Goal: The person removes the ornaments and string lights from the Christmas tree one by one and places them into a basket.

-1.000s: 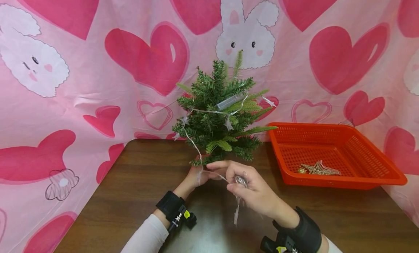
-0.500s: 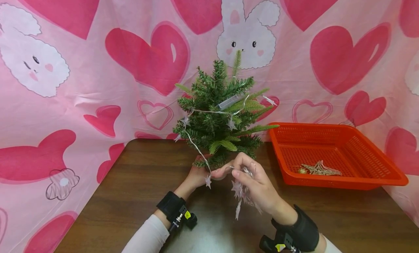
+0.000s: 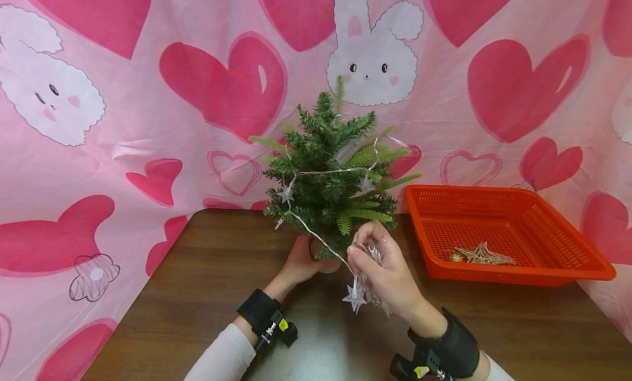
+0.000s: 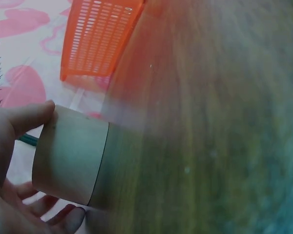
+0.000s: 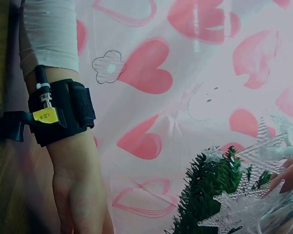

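Observation:
A small artificial Christmas tree [image 3: 328, 178] stands on the table. My left hand [image 3: 298, 263] grips its pale round base [image 4: 71, 156], thumb and fingers curled around the sides in the left wrist view. Clear string lights [image 3: 321, 239] with star-shaped bulbs cross the front of the tree, and their battery box [image 3: 348, 151] rests among the upper branches. My right hand [image 3: 390, 271], right of the trunk, holds the bunched remainder of the string. A star bulb [image 3: 354, 297] dangles below its fingers. Large clear stars [image 5: 251, 183] fill the right wrist view's lower right corner.
An orange plastic basket [image 3: 429, 257] sits to the right on the brown wooden table [image 3: 197, 293]. Inside it lie a glittery star ornament [image 3: 486, 255] and a small gold ball [image 3: 456, 257]. A pink heart-and-rabbit cloth [image 3: 123, 167] hangs behind.
The tree has turned, its front branches, battery box and lights shifting to the right. My right hand has moved slightly right and up, drawing the string tauter. The left hand stays at the base.

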Demonstrator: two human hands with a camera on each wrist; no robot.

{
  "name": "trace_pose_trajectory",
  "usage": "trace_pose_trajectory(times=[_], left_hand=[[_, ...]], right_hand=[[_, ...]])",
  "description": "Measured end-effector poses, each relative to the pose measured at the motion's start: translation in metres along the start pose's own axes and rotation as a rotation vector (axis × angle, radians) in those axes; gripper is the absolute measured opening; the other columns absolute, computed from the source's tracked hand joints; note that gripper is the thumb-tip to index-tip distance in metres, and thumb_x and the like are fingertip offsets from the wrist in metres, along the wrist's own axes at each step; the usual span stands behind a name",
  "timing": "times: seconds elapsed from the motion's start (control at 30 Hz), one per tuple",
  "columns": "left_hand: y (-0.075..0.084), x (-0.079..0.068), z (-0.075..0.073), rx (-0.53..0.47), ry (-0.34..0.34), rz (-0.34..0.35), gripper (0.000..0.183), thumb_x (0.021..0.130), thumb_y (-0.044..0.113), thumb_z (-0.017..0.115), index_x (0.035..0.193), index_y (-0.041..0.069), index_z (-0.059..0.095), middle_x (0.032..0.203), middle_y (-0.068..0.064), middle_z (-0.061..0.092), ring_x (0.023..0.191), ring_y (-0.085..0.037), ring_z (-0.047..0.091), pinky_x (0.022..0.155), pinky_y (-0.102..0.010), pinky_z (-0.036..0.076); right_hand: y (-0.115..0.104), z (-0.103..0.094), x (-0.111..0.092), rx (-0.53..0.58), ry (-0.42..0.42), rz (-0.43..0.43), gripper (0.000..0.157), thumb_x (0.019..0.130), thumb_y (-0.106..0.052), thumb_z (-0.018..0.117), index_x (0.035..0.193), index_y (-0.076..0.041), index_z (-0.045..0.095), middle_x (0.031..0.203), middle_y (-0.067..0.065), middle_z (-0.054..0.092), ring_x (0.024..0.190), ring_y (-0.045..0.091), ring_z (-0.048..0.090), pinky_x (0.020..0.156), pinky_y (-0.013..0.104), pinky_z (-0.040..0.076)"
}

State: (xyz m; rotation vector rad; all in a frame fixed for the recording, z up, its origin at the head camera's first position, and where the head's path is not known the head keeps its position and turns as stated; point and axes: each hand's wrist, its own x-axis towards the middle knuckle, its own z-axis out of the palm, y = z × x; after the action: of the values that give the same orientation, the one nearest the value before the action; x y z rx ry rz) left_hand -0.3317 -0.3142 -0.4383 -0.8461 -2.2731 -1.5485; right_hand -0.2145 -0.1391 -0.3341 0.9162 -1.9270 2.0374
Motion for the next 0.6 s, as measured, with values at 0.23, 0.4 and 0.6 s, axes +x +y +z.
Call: trace_pose_trajectory(times=[0.23,0.4,0.6], left_hand=[[-0.023,-0.002,0.001,0.052,-0.109,-0.232,0.075,0.07,0.024,0.081,0.134,0.013,0.044,0.132,-0.008,0.051,0.125,-0.024,0.045,0.103,-0.046,0.035],[-0.024,-0.002,-0.001,0.075,-0.157,-0.306,0.068,0.072,0.02,0.077,0.131,0.006,0.045,0.13,-0.015,0.052,0.122,-0.03,0.047,0.1,-0.048,0.037],[-0.026,-0.002,-0.005,0.067,-0.186,-0.31,0.059,0.076,0.015,0.072,0.128,0.003,0.048,0.124,-0.015,0.055,0.115,-0.029,0.05,0.097,-0.047,0.039]], right_hand=[[-0.001,-0.002,-0.001,-0.122,0.007,0.054,0.023,0.083,0.003,0.065,0.1,-0.005,0.051,0.069,0.006,0.04,0.053,0.015,0.04,0.044,0.028,0.037],[-0.004,-0.003,-0.003,-0.185,-0.009,0.099,0.023,0.08,-0.004,0.072,0.098,-0.007,0.059,0.073,0.009,0.045,0.06,0.015,0.045,0.05,0.027,0.041],[-0.007,-0.004,-0.006,-0.337,-0.015,0.132,0.03,0.078,-0.01,0.075,0.104,-0.017,0.062,0.087,0.004,0.06,0.066,0.013,0.051,0.056,0.026,0.044]])
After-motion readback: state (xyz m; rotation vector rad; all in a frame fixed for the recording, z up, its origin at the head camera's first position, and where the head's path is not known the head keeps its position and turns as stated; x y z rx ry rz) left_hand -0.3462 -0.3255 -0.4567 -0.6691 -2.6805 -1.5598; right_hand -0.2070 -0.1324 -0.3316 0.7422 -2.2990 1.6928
